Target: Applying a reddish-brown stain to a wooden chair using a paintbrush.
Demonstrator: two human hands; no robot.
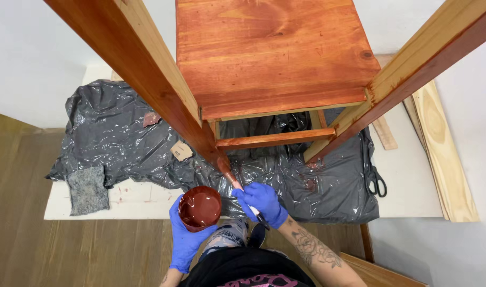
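You're looking at a white board (407, 180) lying on the wooden floor (20, 250), bearing crumpled black plastic sheeting (115, 138), a grey rag (87, 189) and scissors (377, 183).

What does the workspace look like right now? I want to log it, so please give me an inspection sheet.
Surface: white board on wood floor, covered by black plastic sheet.
Job's things: stained wooden chair; cup of red-brown stain; brush touching chair leg.
Clutter: grey rag, scissors, cardboard scrap, bare planks.
Hands: blue-gloved; left hand holds cup, right hand holds brush.
Cables: nothing seen.
Surroundings: white wall.
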